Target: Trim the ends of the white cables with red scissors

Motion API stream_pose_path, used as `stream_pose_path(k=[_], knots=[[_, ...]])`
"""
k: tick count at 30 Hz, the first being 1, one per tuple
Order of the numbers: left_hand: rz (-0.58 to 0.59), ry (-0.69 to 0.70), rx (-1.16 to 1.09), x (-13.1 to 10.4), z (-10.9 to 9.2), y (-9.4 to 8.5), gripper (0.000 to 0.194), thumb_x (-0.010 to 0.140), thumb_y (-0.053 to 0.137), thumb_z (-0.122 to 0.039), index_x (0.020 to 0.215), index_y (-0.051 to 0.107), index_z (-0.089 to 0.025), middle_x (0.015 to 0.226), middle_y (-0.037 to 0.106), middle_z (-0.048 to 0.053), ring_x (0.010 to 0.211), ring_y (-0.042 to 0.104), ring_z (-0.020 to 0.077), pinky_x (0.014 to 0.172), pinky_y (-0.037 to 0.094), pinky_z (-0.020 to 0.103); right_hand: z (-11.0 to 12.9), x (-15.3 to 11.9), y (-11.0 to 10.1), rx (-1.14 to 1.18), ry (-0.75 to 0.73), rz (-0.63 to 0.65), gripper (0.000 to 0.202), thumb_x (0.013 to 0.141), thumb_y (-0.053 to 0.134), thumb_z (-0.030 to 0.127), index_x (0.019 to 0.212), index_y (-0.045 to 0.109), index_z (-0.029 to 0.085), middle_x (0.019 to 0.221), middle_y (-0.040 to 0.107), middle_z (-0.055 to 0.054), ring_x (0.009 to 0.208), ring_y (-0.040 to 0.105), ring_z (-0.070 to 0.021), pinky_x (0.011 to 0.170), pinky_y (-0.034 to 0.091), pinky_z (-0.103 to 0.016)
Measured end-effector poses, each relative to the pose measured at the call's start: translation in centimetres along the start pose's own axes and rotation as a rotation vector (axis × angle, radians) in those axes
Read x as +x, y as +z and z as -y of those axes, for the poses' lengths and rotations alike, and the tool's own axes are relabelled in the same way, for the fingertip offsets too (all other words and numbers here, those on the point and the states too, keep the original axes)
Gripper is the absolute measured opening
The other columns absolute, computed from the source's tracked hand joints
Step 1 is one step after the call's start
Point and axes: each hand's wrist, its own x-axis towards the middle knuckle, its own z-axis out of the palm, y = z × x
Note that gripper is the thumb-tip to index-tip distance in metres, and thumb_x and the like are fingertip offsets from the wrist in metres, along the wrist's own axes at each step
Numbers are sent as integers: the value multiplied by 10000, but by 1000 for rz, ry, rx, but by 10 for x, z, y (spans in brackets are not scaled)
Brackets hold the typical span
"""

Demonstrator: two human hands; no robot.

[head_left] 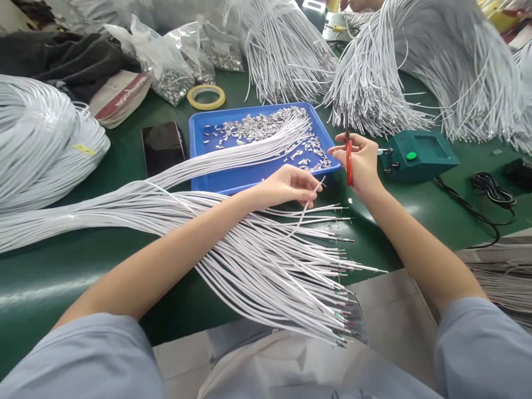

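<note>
In front of the blue tray's near edge, my left hand [286, 185] pinches a single white cable [305, 211], its end with thin bare wires sticking out past my fingertips. My right hand [364, 162], to the right of the tray, grips scissors [349, 166] by their red handles, the dark blades pointing away from me. A gap separates the scissors from the cable end. Below my left forearm spreads a bundle of white cables [257, 266], with stripped coloured wires at their ends. Other cables lie with their ends in the blue tray [220, 180], among small metal connectors [253, 128].
A green device [428, 158] with a black cord stands right of my right hand. Behind the tray are a yellow tape roll [206, 97] and bags of metal parts [172, 77]. A phone [163, 147] lies left. Large cable bundles [369, 77] fill the back.
</note>
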Motion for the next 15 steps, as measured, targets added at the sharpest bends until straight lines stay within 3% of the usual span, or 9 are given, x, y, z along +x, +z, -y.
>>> stream_pose_path(k=[8, 12, 15], knots=[[54, -6, 242, 2, 10, 1, 234, 717, 700, -137, 943, 685, -78, 677, 614, -19, 584, 580, 51, 592, 495, 191, -13, 13, -6, -66, 8, -104, 222, 609, 618, 86, 801, 629, 196, 552, 609, 65, 444, 508, -81, 438, 405, -225], [83, 18, 513, 1, 12, 4, 218, 747, 667, -166, 947, 708, -89, 710, 623, -1, 616, 533, 53, 569, 419, 177, -12, 15, -7, -56, 1, -132, 185, 647, 649, 171, 826, 613, 202, 619, 643, 50, 479, 563, -99, 464, 462, -245], [98, 17, 707, -2, 10, 8, 214, 786, 641, -227, 948, 721, -110, 754, 636, 14, 626, 520, 66, 570, 404, 189, -12, 16, -7, -14, -15, -114, 194, 645, 606, 115, 822, 603, 197, 682, 674, 28, 548, 610, -109, 521, 502, -252]])
